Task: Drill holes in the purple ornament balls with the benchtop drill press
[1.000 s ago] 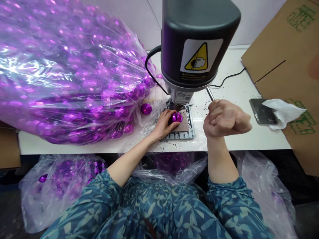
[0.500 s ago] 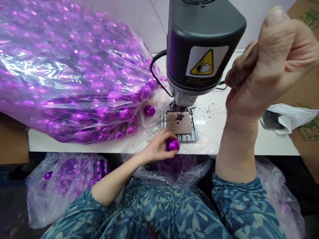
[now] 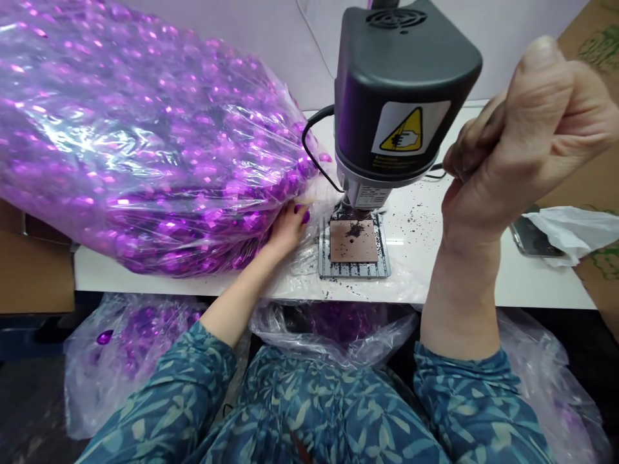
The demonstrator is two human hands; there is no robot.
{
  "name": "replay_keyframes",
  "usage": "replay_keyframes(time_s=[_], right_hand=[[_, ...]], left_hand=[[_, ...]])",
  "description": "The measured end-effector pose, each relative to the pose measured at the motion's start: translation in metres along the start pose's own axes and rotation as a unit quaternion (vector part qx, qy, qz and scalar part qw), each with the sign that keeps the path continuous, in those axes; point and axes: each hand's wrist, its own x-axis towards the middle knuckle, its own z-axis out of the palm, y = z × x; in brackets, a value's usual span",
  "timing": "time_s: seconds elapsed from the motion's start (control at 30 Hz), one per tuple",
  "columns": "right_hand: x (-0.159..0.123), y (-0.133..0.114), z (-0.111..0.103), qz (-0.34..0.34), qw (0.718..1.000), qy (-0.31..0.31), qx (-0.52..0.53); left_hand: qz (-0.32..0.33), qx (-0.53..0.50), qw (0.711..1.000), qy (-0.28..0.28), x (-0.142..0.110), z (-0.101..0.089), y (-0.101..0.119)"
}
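Observation:
My left hand (image 3: pixel 289 229) is at the mouth of the big clear bag, its fingers closed around a shiny purple ball (image 3: pixel 303 213). Part of that ball is hidden by the fingers. To the right, my right hand (image 3: pixel 525 135) is raised beside the dark grey drill press (image 3: pixel 409 84) and closed in a fist; whatever it grips is out of sight. Below the drill head, a brown square board (image 3: pixel 354 250) with a small hole lies on the slotted metal base (image 3: pixel 354 270). Dark shavings are scattered over the board.
A large clear bag of purple balls (image 3: pixel 169 148) fills the left of the white table (image 3: pixel 536 287). Below the table edge hangs an open plastic bag (image 3: pixel 333 338); another bag (image 3: pixel 116 361) sits lower left. A phone (image 3: pixel 536 237) lies by white tissue (image 3: pixel 573 232).
My left hand has moved from the table's front edge up to the bag mouth, taking hold of a ball there. The ball it held before is out of sight. My right hand stays raised.

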Motion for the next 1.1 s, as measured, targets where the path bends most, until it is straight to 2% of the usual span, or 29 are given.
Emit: replay_keyframes(time_s=[0.07, 0.13, 0.23, 0.3, 0.33, 0.37, 0.4, 0.53, 0.7, 0.87, 1.0, 1.1], right_hand=[[-0.001, 0.000, 0.000, -0.001, 1.000, 0.002, 0.004], [-0.001, 0.000, 0.001, -0.007, 1.000, 0.006, 0.006], [-0.002, 0.000, 0.001, -0.011, 1.000, 0.012, 0.008], [-0.003, -0.001, 0.001, -0.012, 1.000, 0.015, 0.006], [-0.003, -0.001, 0.001, -0.013, 1.000, 0.014, 0.005], [-0.003, -0.002, 0.001, -0.014, 1.000, 0.011, 0.006], [-0.004, -0.003, 0.001, -0.013, 1.000, 0.008, 0.007], [-0.005, -0.006, 0.001, 0.008, 1.000, 0.002, 0.014], [-0.008, -0.009, 0.001, 0.023, 1.000, 0.008, 0.012], [-0.008, -0.009, 0.004, 0.012, 1.000, 0.025, 0.013], [-0.008, -0.008, 0.005, -0.012, 0.999, 0.026, 0.033], [-0.008, -0.007, 0.006, -0.010, 1.000, 0.021, 0.017]], left_hand=[[0.013, -0.124, 0.991, 0.038, -0.007, -0.006, 0.006], [-0.005, -0.281, 0.958, 0.053, -0.018, -0.014, 0.018], [-0.077, -0.500, 0.863, -0.009, -0.034, -0.020, 0.040], [-0.118, -0.586, 0.798, -0.073, -0.043, -0.017, 0.053], [-0.131, -0.605, 0.779, -0.099, -0.046, -0.014, 0.058], [-0.136, -0.608, 0.774, -0.115, -0.049, -0.009, 0.062], [-0.135, -0.599, 0.780, -0.123, -0.051, -0.004, 0.065], [-0.111, -0.527, 0.836, -0.108, -0.052, 0.021, 0.067], [-0.116, -0.487, 0.860, -0.094, -0.041, 0.043, 0.061], [-0.074, -0.431, 0.897, -0.069, -0.032, 0.052, 0.060], [-0.008, -0.355, 0.934, -0.048, -0.031, 0.054, 0.066], [0.040, -0.308, 0.950, -0.028, -0.031, 0.057, 0.071]])
